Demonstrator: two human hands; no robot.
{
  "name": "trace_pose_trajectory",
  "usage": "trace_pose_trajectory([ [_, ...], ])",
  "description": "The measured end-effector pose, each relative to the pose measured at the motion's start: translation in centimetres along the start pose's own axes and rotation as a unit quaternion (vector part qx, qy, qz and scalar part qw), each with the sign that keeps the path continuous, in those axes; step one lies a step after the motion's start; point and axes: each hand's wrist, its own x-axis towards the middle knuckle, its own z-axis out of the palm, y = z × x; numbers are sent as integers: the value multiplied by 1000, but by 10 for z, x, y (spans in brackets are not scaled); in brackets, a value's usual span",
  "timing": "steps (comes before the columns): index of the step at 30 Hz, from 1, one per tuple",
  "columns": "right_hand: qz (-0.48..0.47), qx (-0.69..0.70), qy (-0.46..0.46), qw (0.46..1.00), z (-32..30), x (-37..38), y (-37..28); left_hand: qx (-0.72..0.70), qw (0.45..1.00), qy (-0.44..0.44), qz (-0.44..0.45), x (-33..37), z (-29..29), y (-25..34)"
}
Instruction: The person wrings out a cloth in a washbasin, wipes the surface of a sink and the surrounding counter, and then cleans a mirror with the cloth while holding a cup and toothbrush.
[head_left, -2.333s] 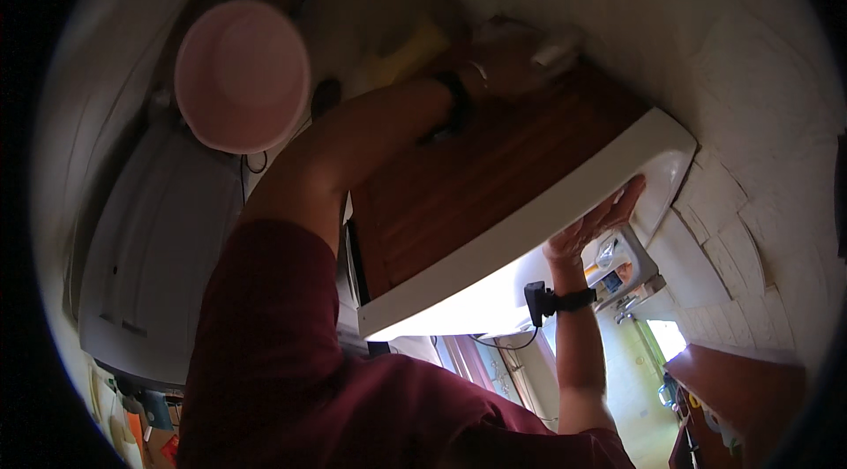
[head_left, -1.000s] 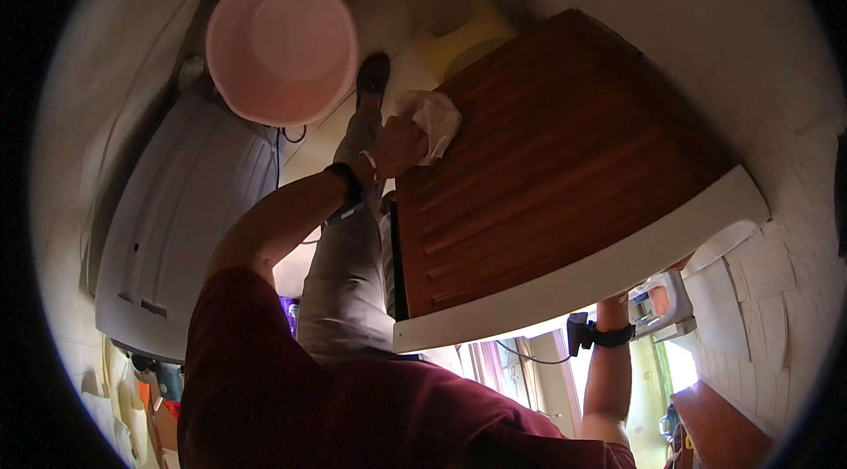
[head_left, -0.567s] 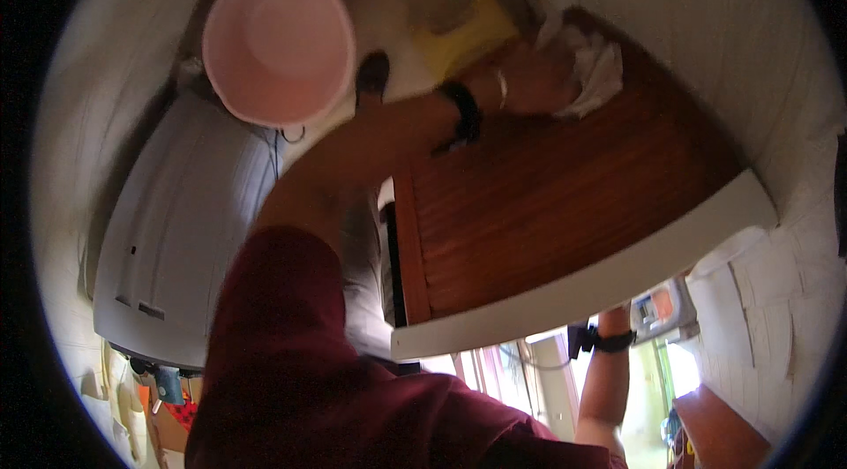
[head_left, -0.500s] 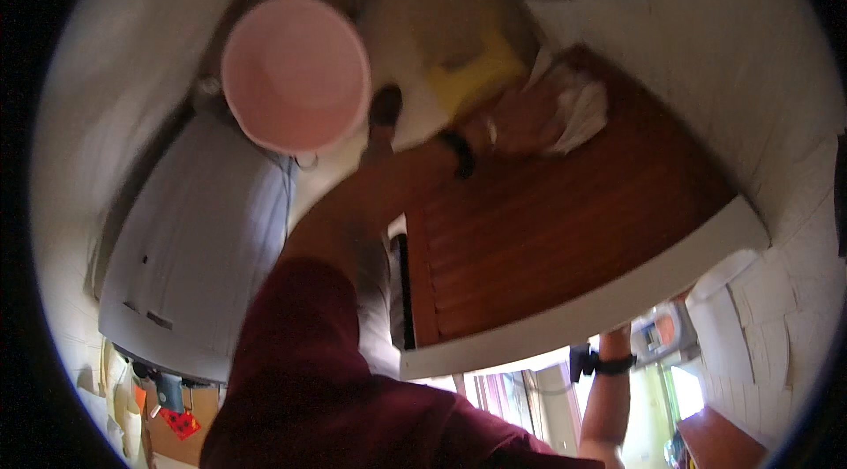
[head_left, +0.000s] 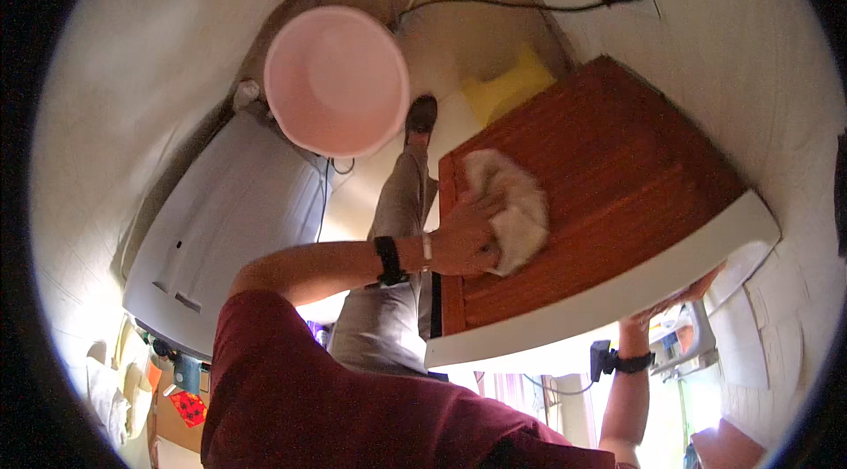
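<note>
- Left hand [head_left: 468,240] grasping a white cloth [head_left: 522,217] on the brown panel's [head_left: 635,169] nine o'clock side.
- Right hand [head_left: 686,294] at the cloth's four o'clock, by the white rim [head_left: 609,298]; I can't tell its grip.
- Pink bucket [head_left: 340,85] at the cloth's ten o'clock.

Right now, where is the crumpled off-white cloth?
In the head view, just right of centre: the crumpled off-white cloth is in the left hand, against the left part of the reddish-brown wood-look panel.
</note>
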Motion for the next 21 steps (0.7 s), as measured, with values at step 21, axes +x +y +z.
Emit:
trace_pose_trajectory([
  [21, -14, -22, 30, 999, 8, 8, -13, 13, 977, 68, -200, -56, 68, -99],
])
